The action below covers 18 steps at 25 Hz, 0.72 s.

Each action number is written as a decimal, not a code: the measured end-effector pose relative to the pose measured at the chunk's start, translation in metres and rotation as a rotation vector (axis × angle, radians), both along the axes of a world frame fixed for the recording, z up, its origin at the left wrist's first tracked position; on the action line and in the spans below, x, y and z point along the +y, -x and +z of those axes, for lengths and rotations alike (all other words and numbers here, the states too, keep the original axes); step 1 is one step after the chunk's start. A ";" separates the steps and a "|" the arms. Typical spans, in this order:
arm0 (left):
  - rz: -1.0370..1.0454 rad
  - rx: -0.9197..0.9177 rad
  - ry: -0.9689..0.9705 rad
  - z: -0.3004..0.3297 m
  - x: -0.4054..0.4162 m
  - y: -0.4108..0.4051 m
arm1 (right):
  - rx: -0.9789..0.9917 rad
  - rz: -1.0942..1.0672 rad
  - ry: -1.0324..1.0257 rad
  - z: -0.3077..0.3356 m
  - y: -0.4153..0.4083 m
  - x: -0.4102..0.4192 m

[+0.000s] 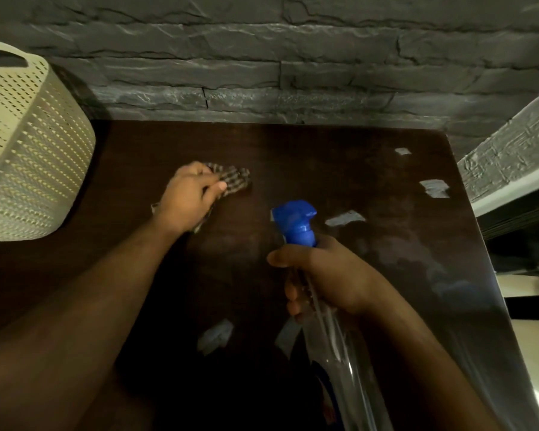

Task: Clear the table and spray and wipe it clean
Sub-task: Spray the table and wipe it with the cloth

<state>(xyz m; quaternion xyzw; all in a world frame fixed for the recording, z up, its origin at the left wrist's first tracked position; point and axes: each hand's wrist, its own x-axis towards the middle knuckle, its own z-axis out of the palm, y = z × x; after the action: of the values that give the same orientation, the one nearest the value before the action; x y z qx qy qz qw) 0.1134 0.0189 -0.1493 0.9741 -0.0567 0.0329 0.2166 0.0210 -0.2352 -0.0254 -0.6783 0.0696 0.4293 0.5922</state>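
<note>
The left hand [189, 197] pinches a checked cloth [234, 180] flat against the dark desk [324, 169] at about ten o'clock, pressing down, likely so the wipe drags firmly over the surface. The right hand [321, 275] curls round the neck of a clear spray bottle [333, 353] at about five o'clock, its blue nozzle [294, 222] aimed forward over the desk, probably kept ready to wet the next patch. Pale scraps [434, 188] lie scattered toward three o'clock, seemingly not yet cleared. A cream perforated basket [28, 150] sits at nine o'clock
</note>
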 end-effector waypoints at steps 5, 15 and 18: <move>-0.326 0.035 0.003 0.002 -0.064 0.040 | -0.011 -0.014 -0.045 -0.001 0.010 0.002; -0.185 0.004 -0.043 0.002 -0.066 0.035 | 0.026 -0.030 -0.020 -0.004 0.026 -0.005; -0.452 0.024 -0.016 -0.002 -0.042 0.088 | 0.039 -0.017 -0.030 -0.002 0.033 -0.009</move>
<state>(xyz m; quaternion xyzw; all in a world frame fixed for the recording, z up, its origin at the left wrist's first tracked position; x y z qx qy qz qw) 0.0249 -0.0233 -0.1508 0.9387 -0.2710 -0.0283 0.2112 -0.0118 -0.2443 -0.0273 -0.6601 0.0805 0.4384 0.6046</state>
